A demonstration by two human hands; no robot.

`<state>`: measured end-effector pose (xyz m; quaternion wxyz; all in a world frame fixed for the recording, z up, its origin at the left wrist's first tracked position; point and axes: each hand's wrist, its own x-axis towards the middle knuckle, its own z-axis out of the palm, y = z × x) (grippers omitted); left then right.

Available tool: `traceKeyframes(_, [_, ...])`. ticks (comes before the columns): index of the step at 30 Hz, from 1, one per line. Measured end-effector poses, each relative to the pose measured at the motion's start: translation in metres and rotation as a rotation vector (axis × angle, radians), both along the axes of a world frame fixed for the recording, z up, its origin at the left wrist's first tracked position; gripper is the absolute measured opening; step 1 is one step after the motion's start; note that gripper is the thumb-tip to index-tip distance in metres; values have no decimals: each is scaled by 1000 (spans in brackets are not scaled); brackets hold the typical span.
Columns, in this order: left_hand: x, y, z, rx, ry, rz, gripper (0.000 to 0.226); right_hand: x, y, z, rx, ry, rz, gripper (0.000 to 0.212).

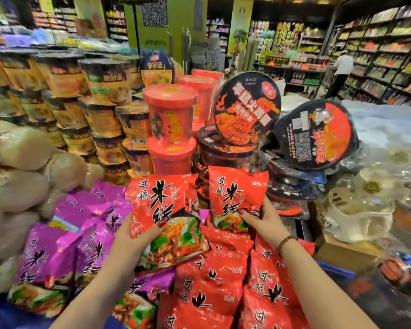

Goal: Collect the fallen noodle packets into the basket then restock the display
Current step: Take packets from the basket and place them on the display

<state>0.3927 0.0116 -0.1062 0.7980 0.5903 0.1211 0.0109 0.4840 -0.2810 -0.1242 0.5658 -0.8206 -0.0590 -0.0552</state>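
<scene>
Red left packet [166, 203], black lettering, left hand [138, 236] gripping; right hand [262, 220] fingers clutch seemingly identical right packet [235, 191].

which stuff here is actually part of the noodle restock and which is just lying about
In the job: left red packet, held by left hand; right red packet, held by right hand; red packet pile below.
Just lying about: red cups; black round bowls; orange cups; pale sacks.
</scene>
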Motion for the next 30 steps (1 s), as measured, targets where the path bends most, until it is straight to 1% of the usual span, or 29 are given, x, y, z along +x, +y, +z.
traceKeyframes(2, [-1,-4,4,22,-19,4,89,1,6,0,-104,2,-80,50])
traceKeyframes(4, [1,-7,7,51,-24,-2,108,1,12,3,-197,32,-148,48])
traceKeyframes(5, [3,-8,8,60,-22,-2,114,-2,15,6,-224,59,-168,45])
traceKeyframes(6, [4,-11,10,67,-25,-16,114,-2,16,9,-239,87,-192,45])
traceKeyframes(7, [4,-13,11,77,-33,-24,110,-5,17,13,-237,109,-222,47])
traceKeyframes(8, [7,-16,11,88,-45,-41,100,-8,17,16,-213,104,-253,54])
traceKeyframes(9, [9,-19,12,104,-52,-53,87,-12,16,21,-185,53,-280,60])
traceKeyframes(11, [15,-27,13,129,-66,-92,59,-23,15,29,-139,-117,-341,60])
traceKeyframes(12, [18,-32,13,133,-81,-111,56,-29,14,33,-100,-162,-367,58])
traceKeyframes(13, [22,-36,14,137,-84,-125,57,-36,14,39,-43,-152,-364,54])
traceKeyframes(14, [26,-42,15,138,-99,-148,60,-44,14,46,25,-111,-316,48])
traceKeyframes(15, [30,-48,16,140,-112,-158,62,-53,15,56,91,-30,-224,43])
traceKeyframes(17, [35,-64,20,143,-158,-187,71,-66,16,67,204,147,-13,43])
traceKeyframes(18, [39,-73,20,155,-189,-206,73,-69,16,68,225,198,42,41])
traceKeyframes(19, [42,-82,23,187,-212,-224,68,-71,14,69,232,205,50,40])
traceKeyframes(21, [45,-101,27,237,-277,-282,51,-70,9,65,239,163,-1,40])
traceKeyframes(22, [47,-109,27,282,-314,-315,50,-70,3,63,258,142,-32,36])
traceKeyframes(24, [53,-117,24,474,-404,-339,59,-71,-13,60,306,92,-99,30])
traceKeyframes(25, [57,-117,19,611,-497,-318,65,-71,-25,58,319,60,-153,29])
traceKeyframes(27, [69,-110,5,883,-691,-231,68,-70,-49,50,364,-19,-258,24])
traceKeyframes(30, [84,-104,-14,1140,-830,-144,75,-64,-75,36,417,-93,-373,20])
